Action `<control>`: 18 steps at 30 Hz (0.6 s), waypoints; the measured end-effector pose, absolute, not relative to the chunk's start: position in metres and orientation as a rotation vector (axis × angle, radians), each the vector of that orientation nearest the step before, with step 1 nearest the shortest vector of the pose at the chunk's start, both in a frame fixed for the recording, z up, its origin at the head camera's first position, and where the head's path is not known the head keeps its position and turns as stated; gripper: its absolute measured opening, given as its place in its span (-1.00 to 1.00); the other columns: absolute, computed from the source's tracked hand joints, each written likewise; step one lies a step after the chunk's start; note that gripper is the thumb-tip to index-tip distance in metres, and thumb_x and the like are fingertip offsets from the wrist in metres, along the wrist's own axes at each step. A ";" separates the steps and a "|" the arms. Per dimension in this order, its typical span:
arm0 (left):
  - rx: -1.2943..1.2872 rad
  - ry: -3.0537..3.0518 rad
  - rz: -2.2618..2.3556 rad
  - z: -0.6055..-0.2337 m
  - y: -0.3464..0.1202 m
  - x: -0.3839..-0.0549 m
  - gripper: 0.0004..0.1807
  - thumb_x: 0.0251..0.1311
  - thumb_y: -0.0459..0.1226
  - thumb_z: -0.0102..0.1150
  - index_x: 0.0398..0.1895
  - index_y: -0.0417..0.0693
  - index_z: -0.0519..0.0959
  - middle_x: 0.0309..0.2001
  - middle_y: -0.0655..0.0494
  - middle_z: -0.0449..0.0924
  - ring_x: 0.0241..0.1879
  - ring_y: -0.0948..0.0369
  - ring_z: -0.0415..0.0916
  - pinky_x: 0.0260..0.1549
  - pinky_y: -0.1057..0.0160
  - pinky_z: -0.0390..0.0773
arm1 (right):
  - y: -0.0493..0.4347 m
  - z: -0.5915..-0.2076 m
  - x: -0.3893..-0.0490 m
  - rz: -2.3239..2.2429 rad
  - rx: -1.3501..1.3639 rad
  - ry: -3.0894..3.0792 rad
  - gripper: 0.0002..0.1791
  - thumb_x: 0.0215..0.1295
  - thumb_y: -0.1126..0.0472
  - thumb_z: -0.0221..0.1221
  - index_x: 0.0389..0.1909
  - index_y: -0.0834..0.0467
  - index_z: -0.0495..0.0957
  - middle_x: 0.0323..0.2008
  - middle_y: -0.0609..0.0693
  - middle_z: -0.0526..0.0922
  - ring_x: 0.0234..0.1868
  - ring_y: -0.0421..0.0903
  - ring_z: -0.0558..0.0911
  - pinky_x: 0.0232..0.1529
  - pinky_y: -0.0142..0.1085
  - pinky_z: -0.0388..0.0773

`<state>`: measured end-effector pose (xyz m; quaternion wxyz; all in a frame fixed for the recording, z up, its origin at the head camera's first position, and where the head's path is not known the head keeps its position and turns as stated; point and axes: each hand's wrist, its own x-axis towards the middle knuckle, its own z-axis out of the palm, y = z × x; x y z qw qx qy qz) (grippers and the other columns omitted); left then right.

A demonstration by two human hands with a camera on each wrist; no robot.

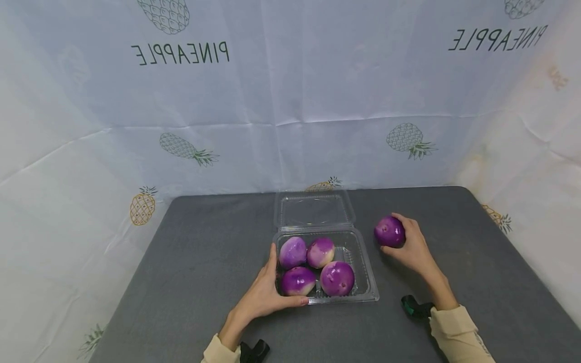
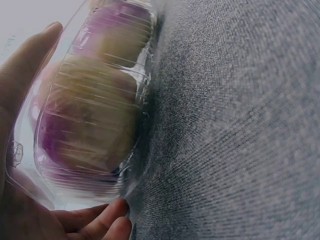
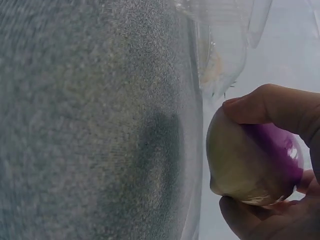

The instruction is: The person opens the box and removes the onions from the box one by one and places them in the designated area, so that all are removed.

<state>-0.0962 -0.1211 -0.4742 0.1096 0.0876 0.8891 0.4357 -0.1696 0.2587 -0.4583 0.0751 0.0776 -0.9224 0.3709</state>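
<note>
A clear plastic clamshell box (image 1: 363,282) lies on the table with its lid (image 1: 313,209) folded back. Inside it are several glossy round vegetables (image 1: 337,278), purple with pale undersides, like turnips. My left hand (image 1: 263,295) grips the box's front left corner, thumb along the front rim and fingers at the left side; its curled fingertips (image 2: 117,210) show low on the wall in the left wrist view. To the right of the box, my right hand (image 1: 413,247) holds another purple round vegetable (image 1: 389,232) between thumb and fingers, above the table in the right wrist view.
The dark grey table (image 1: 218,242) has a rounded far right corner. A white cloth (image 1: 245,101) printed with pineapples hangs behind and along the sides. Dark straps with small devices (image 1: 415,306) sit at both wrists.
</note>
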 end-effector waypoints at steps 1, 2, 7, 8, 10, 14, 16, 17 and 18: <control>0.258 2.612 1.284 -0.474 -0.121 -0.096 0.65 -0.25 0.32 0.58 0.66 0.15 -0.49 0.64 -0.26 -0.06 0.36 -0.11 0.43 0.34 -0.28 0.39 | 0.259 -0.458 -0.169 1.110 0.233 -2.774 -0.02 0.04 0.38 0.48 0.47 0.40 0.17 0.28 0.55 0.26 0.23 0.53 0.41 0.14 0.46 0.42; 0.259 2.611 1.287 -0.474 -0.121 -0.096 0.65 -0.24 0.32 0.58 0.66 0.15 -0.49 0.64 -0.26 -0.06 0.36 -0.11 0.43 0.34 -0.28 0.39 | 0.259 -0.458 -0.169 1.110 0.234 -2.781 -0.02 0.04 0.38 0.48 0.47 0.40 0.17 0.28 0.56 0.26 0.23 0.54 0.41 0.14 0.46 0.43; 0.268 2.608 1.294 -0.473 -0.121 -0.097 0.64 -0.24 0.31 0.58 0.66 0.15 -0.48 0.64 -0.25 -0.07 0.36 -0.11 0.43 0.34 -0.26 0.40 | 0.260 -0.459 -0.169 1.105 0.243 -2.800 -0.03 0.05 0.39 0.45 0.46 0.44 0.16 0.28 0.58 0.25 0.23 0.56 0.40 0.12 0.47 0.43; 0.268 2.607 1.293 -0.473 -0.121 -0.097 0.64 -0.24 0.31 0.58 0.66 0.15 -0.48 0.64 -0.25 -0.07 0.36 -0.12 0.43 0.34 -0.26 0.41 | 0.261 -0.459 -0.169 1.107 0.245 -2.805 -0.04 0.06 0.39 0.44 0.46 0.44 0.16 0.28 0.58 0.25 0.24 0.57 0.40 0.12 0.47 0.43; 0.269 2.607 1.290 -0.472 -0.121 -0.097 0.65 -0.23 0.31 0.58 0.66 0.14 -0.49 0.64 -0.26 -0.07 0.36 -0.12 0.43 0.33 -0.26 0.41 | 0.261 -0.461 -0.169 1.100 0.250 -2.818 -0.04 0.06 0.39 0.44 0.46 0.44 0.15 0.29 0.59 0.25 0.24 0.58 0.39 0.12 0.47 0.43; 0.267 2.609 1.281 -0.472 -0.122 -0.097 0.65 -0.23 0.31 0.58 0.66 0.13 -0.49 0.63 -0.28 -0.06 0.35 -0.14 0.44 0.32 -0.27 0.42 | 0.262 -0.464 -0.168 1.096 0.247 -2.850 -0.03 0.07 0.39 0.44 0.47 0.45 0.14 0.30 0.60 0.24 0.25 0.59 0.38 0.12 0.47 0.42; 0.265 2.611 1.275 -0.473 -0.122 -0.097 0.65 -0.23 0.32 0.58 0.66 0.13 -0.50 0.63 -0.29 -0.06 0.35 -0.14 0.44 0.32 -0.27 0.42 | 0.263 -0.465 -0.168 1.097 0.245 -2.860 -0.02 0.07 0.38 0.44 0.47 0.45 0.13 0.30 0.60 0.24 0.25 0.60 0.38 0.12 0.47 0.43; 0.262 2.610 1.275 -0.473 -0.122 -0.097 0.65 -0.23 0.32 0.58 0.66 0.13 -0.50 0.63 -0.28 -0.07 0.35 -0.14 0.44 0.32 -0.28 0.42 | 0.263 -0.465 -0.168 1.100 0.245 -2.861 -0.02 0.06 0.38 0.44 0.47 0.45 0.13 0.30 0.60 0.24 0.25 0.60 0.38 0.12 0.47 0.43; 0.261 2.609 1.274 -0.473 -0.122 -0.096 0.65 -0.23 0.32 0.57 0.66 0.13 -0.50 0.63 -0.28 -0.07 0.36 -0.14 0.44 0.32 -0.28 0.42 | 0.263 -0.466 -0.168 1.103 0.246 -2.861 -0.02 0.06 0.37 0.44 0.47 0.45 0.14 0.30 0.60 0.24 0.25 0.60 0.39 0.12 0.47 0.43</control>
